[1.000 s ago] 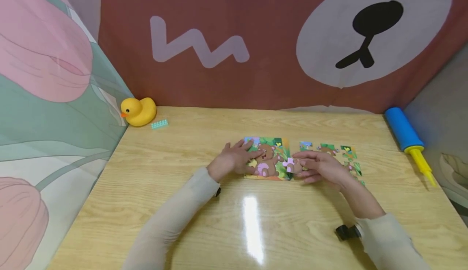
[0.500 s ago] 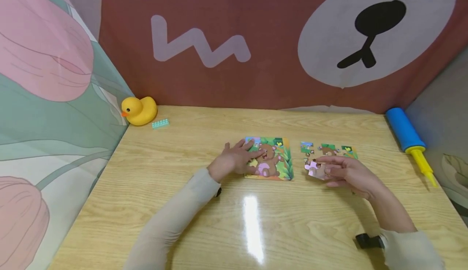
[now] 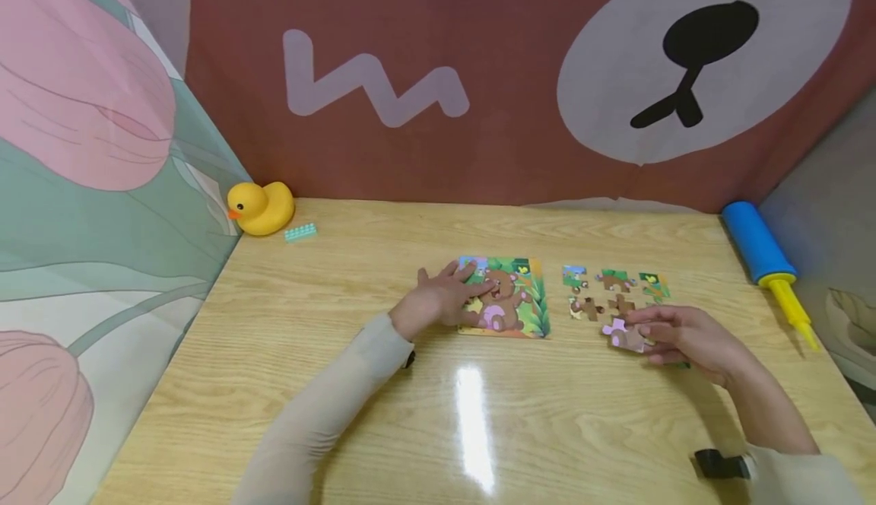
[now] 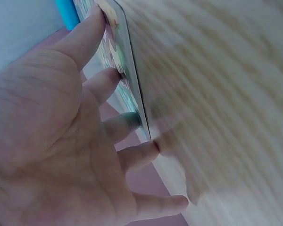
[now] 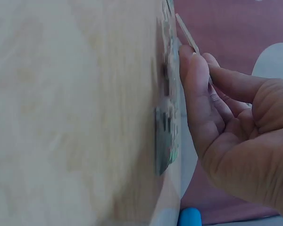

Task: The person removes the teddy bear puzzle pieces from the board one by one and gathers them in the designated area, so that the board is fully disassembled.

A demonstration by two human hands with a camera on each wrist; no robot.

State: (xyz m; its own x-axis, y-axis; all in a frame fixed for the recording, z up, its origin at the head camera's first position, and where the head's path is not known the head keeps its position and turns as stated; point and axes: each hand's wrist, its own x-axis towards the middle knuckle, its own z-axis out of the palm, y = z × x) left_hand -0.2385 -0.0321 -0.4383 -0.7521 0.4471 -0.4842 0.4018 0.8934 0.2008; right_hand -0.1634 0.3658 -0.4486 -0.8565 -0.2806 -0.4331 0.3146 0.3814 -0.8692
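A bear picture card [image 3: 513, 311] lies flat on the table, and my left hand [image 3: 438, 301] rests on its left part with fingers spread. The left wrist view shows the left thumb and fingertips touching the card's edge and face [image 4: 114, 47]. My right hand [image 3: 698, 341] pinches a pink-and-brown jigsaw piece [image 3: 624, 335] between thumb and fingers. In the right wrist view that piece [image 5: 186, 33] is held clear of the table. Below and behind it lie loose jigsaw pieces [image 3: 614, 280] in rough rows; the right hand hides some of them.
A yellow rubber duck [image 3: 261, 208] and a small mint toy brick [image 3: 299, 232] sit at the back left of the wooden table [image 3: 383, 414]. At the right edge lies a blue and yellow pump [image 3: 760, 246]. A fabric backdrop [image 3: 506, 163] stands behind.
My right hand has moved right, carrying the pinched jigsaw piece from the card's right edge to over the loose pieces. The left hand and card stay in place.
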